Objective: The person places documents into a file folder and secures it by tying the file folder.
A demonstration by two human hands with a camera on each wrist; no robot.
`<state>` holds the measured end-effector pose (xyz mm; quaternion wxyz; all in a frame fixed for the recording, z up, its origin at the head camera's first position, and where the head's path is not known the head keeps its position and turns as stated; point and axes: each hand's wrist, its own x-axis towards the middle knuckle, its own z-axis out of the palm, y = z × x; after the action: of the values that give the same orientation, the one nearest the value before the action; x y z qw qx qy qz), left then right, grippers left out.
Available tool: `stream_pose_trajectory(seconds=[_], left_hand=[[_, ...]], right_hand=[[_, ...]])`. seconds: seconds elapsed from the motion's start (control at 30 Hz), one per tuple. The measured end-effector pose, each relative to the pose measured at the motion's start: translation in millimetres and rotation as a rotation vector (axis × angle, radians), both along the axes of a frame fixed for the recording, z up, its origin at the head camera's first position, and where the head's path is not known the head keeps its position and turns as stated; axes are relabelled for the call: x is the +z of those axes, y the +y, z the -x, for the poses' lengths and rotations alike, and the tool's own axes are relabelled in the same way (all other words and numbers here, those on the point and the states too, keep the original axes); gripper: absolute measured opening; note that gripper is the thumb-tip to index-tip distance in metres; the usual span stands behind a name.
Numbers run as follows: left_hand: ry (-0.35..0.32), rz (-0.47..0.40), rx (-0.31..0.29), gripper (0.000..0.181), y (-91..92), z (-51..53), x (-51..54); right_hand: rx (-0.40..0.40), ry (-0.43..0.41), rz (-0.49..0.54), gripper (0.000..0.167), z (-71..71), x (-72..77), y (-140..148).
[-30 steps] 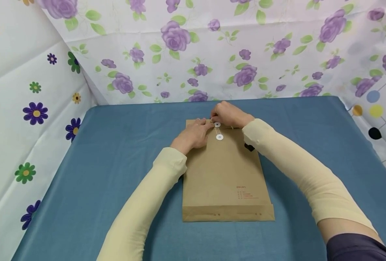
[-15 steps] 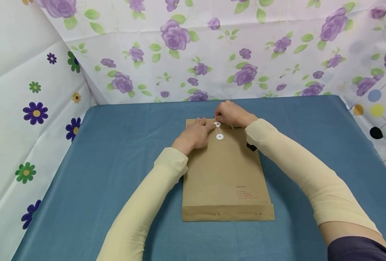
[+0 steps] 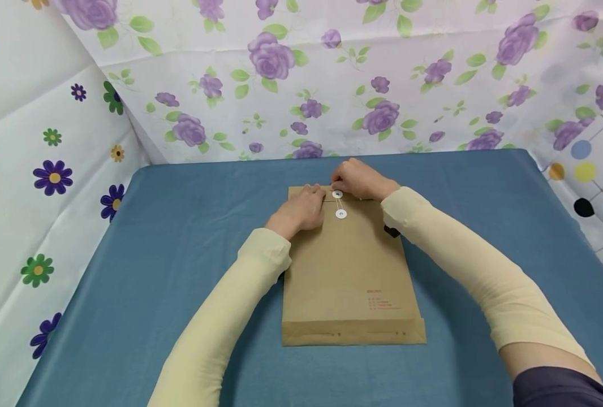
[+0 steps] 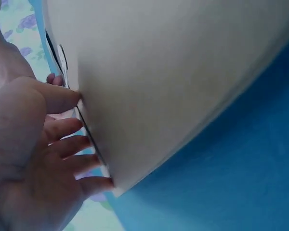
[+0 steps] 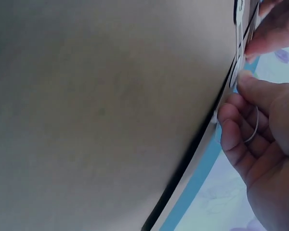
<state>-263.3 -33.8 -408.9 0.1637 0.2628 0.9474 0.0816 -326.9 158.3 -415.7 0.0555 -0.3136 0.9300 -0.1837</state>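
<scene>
A brown kraft paper envelope [image 3: 349,265] lies flat on the table, its flap at the far end. Two white round buttons, an upper one [image 3: 337,194] and a lower one [image 3: 341,213], are linked by a thin white string [image 3: 339,204]. My left hand [image 3: 300,209] rests on the flap left of the buttons; in the left wrist view its thumb and fingertips press along the flap edge. Beside the upper button, my right hand [image 3: 361,180] pinches the string, whose loose end [image 5: 257,122] curves across the fingers in the right wrist view.
Blue cloth [image 3: 189,237] covers the table around the envelope. A flowered curtain [image 3: 271,85] hangs behind the far edge, and another flowered sheet [image 3: 77,226] borders the left side. A small black piece [image 3: 392,231] shows below the right cuff.
The left hand's index finger has drawn back left from the upper button. My right hand shifted slightly right, then back left, staying by that button. The envelope appears unmoved on the table.
</scene>
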Motion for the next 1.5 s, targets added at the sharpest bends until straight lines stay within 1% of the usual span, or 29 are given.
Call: stream_pose_trajectory(seconds=[0.1, 0.17, 0.23, 0.33, 0.53, 0.67, 0.8, 0.97, 1.07, 1.17, 1.2, 1.3, 1.43, 1.5], left_hand=[[0.008, -0.039, 0.020, 0.054, -3.5, 0.9, -3.5], [0.024, -0.073, 0.035, 0.052, -6.2, 1.2, -5.1], [0.047, -0.085, 0.039, 0.049, -7.7, 1.2, -5.2], [0.082, -0.099, 0.019, 0.045, -7.0, 0.9, -2.8], [0.164, -0.063, -0.027, 0.040, -4.0, 1.2, 1.2], [0.190, -0.062, -0.050, 0.035, -3.6, 1.5, 0.0], [0.202, -0.077, -0.050, 0.028, -2.2, 1.6, -1.0], [0.183, -0.065, -0.032, 0.025, 2.1, 0.9, -0.2], [0.169, -0.054, -0.030, 0.028, 4.9, 0.3, 1.0], [0.155, -0.053, -0.019, 0.028, 6.8, -0.1, 3.5], [0.148, -0.055, -0.011, 0.028, 7.0, -0.2, 4.1], [0.130, -0.047, 0.011, 0.029, 6.8, 0.0, 5.2], [0.117, -0.020, 0.015, 0.032, 5.6, 1.0, 3.8], [0.113, -0.008, 0.012, 0.032, 5.3, 1.4, 2.7]], right_hand=[[0.027, 0.006, 0.019, 0.029, 0.6, -1.8, -4], [0.036, 0.011, 0.025, 0.030, 1.0, -1.8, -6], [0.037, 0.012, 0.021, 0.031, 1.6, -1.3, -8], [0.036, 0.016, 0.008, 0.031, 1.5, 1.8, -11], [0.011, 0.016, 0.001, 0.029, 1.4, 10.0, -12], [-0.007, -0.003, -0.009, 0.035, 1.2, 10.8, -9], [-0.038, -0.001, -0.013, 0.037, 0.1, 9.4, -3], [-0.074, -0.018, -0.008, 0.033, -3.2, 8.7, 5], [-0.084, -0.027, -0.010, 0.035, -5.8, 7.7, 12], [-0.090, -0.017, -0.008, 0.036, -9.5, 7.0, 20], [-0.088, -0.007, -0.010, 0.035, -10.5, 6.2, 23], [-0.072, 0.023, -0.005, 0.026, -14.7, 4.0, 31], [-0.035, 0.045, 0.008, 0.013, -22.7, -0.7, 38], [-0.020, 0.037, 0.019, 0.013, -28.2, -3.5, 40]])
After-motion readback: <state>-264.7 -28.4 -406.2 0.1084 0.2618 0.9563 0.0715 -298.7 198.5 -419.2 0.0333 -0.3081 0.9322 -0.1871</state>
